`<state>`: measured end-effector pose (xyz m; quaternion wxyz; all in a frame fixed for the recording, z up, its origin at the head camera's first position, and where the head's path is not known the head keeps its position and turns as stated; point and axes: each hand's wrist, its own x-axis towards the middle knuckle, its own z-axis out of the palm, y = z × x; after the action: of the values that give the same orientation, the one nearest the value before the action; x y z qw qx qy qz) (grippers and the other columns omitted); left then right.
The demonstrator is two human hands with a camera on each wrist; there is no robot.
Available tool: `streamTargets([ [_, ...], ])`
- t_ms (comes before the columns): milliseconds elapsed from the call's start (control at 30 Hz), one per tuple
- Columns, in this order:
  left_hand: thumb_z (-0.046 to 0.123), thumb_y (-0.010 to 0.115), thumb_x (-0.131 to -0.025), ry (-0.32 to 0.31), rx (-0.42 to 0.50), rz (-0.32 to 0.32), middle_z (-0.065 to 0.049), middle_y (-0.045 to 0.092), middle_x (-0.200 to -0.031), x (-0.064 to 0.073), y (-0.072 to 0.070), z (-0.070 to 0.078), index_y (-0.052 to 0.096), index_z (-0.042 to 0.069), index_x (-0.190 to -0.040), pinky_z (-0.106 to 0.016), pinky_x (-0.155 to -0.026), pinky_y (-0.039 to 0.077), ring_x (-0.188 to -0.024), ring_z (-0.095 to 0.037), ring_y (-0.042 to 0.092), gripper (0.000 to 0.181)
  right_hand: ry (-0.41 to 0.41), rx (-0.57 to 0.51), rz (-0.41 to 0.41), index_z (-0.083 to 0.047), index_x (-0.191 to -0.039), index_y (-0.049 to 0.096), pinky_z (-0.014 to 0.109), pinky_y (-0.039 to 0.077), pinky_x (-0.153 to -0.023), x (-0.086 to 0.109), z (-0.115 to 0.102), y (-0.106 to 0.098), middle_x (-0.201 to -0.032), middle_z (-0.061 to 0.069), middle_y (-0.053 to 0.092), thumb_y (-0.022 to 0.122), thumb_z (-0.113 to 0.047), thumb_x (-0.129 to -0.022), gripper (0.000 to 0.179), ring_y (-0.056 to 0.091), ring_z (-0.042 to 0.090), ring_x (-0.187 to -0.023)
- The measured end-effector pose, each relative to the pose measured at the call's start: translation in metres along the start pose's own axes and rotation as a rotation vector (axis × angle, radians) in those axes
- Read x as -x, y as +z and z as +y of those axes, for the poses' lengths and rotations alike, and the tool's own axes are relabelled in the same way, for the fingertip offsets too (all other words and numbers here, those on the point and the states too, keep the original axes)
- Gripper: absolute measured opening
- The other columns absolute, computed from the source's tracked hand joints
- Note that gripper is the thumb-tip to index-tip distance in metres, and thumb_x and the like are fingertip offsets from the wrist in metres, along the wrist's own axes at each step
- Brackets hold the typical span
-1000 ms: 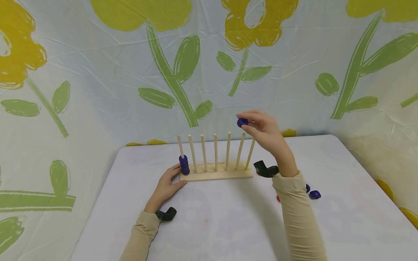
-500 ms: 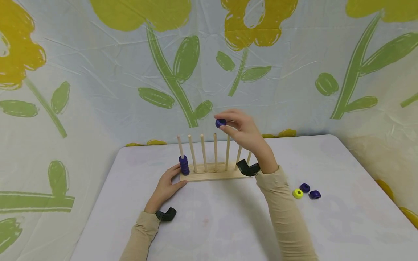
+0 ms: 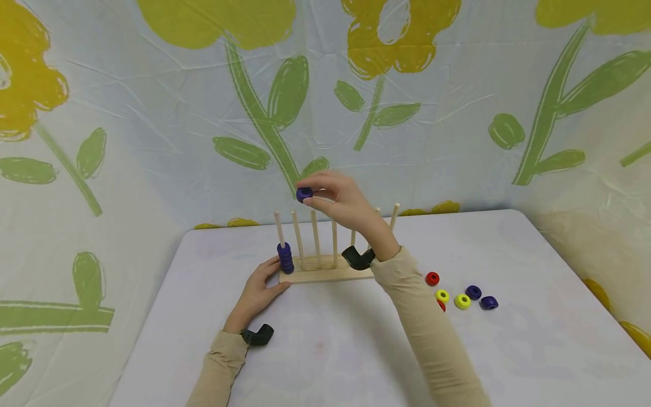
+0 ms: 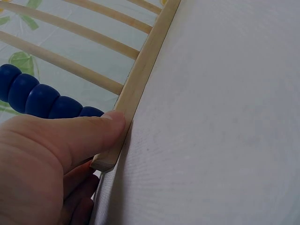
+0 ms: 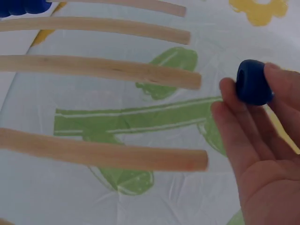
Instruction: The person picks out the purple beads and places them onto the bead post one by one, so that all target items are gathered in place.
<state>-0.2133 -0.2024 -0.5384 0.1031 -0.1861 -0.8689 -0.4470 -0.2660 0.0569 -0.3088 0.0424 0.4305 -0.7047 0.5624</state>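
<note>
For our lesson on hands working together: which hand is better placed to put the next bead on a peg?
Probably the right hand: it pinches a dark blue bead above the pegs, while the left hand grips the wooden base at its left end.

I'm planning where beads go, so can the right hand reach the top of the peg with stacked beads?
Probably yes: the right hand pinches a blue bead above peg-tip height, the peg with stacked beads has a bare top, and the left hand grips the base, below that top.

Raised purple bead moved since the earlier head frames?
Yes: the purple bead has moved left relative to the wooden rack, toward the peg holding stacked beads.
</note>
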Motion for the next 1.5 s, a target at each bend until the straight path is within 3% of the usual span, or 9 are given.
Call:
streamTargets([
  [267, 0.014, 0.082, -0.083, -0.020, -0.002, -0.011, -0.017, 0.051, -0.144, 0.001, -0.001, -0.001, 0.062, -0.002, -0.131, -0.055, -0.111, 0.035, -0.134, -0.038, 0.045, 0.054, -0.003, -0.036, -0.048, 0.005, -0.115, 0.071, 0.034, 0.057, -0.088, -0.016, 0.011, 0.013, -0.115, 0.017, 0.069, 0.073, 0.002, -0.087, 0.028, 0.068, 0.025, -0.100],
  [633, 0.015, 0.080, -0.084, -0.020, -0.015, -0.014, -0.018, 0.050, -0.145, 0.002, -0.001, -0.001, 0.062, -0.004, -0.131, -0.057, -0.110, 0.035, -0.134, -0.039, 0.045, 0.054, 0.110, -0.063, -0.157, 0.000, -0.115, 0.073, 0.033, 0.058, -0.082, -0.029, 0.022, 0.026, -0.113, 0.011, 0.072, 0.075, -0.002, -0.086, 0.029, 0.072, 0.018, -0.092],
  [833, 0.014, 0.080, -0.084, -0.022, -0.011, -0.011, -0.018, 0.051, -0.145, 0.002, -0.001, -0.001, 0.062, -0.003, -0.131, -0.057, -0.110, 0.035, -0.134, -0.039, 0.045, 0.053, 0.149, 0.003, -0.177, -0.003, -0.114, 0.074, 0.029, 0.058, -0.082, -0.028, 0.022, 0.028, -0.110, 0.009, 0.073, 0.077, -0.005, -0.086, 0.028, 0.071, 0.013, -0.091],
  [1167, 0.014, 0.080, -0.084, -0.030, -0.020, -0.011, -0.017, 0.051, -0.145, 0.000, -0.001, -0.003, 0.063, -0.002, -0.131, -0.057, -0.110, 0.035, -0.134, -0.038, 0.045, 0.052, 0.101, 0.133, -0.256, -0.002, -0.116, 0.073, 0.023, 0.055, -0.087, -0.030, 0.022, 0.029, -0.114, 0.008, 0.071, 0.074, -0.004, -0.089, 0.027, 0.067, 0.013, -0.095],
  [1333, 0.016, 0.079, -0.085, -0.041, -0.015, -0.027, -0.016, 0.051, -0.145, -0.001, -0.001, -0.001, 0.063, -0.001, -0.131, -0.055, -0.111, 0.035, -0.135, -0.037, 0.044, 0.051, 0.102, 0.226, -0.333, -0.002, -0.118, 0.072, 0.021, 0.054, -0.087, -0.031, 0.021, 0.029, -0.116, 0.008, 0.070, 0.073, -0.005, -0.090, 0.028, 0.066, 0.013, -0.097],
  [1500, 0.017, 0.079, -0.085, -0.044, -0.001, -0.034, -0.016, 0.051, -0.145, -0.001, -0.001, -0.001, 0.063, 0.000, -0.131, -0.054, -0.112, 0.034, -0.136, -0.036, 0.044, 0.051, 0.115, 0.264, -0.353, -0.002, -0.121, 0.070, 0.020, 0.053, -0.086, -0.032, 0.022, 0.030, -0.117, 0.008, 0.070, 0.073, -0.005, -0.090, 0.031, 0.066, 0.012, -0.095],
])
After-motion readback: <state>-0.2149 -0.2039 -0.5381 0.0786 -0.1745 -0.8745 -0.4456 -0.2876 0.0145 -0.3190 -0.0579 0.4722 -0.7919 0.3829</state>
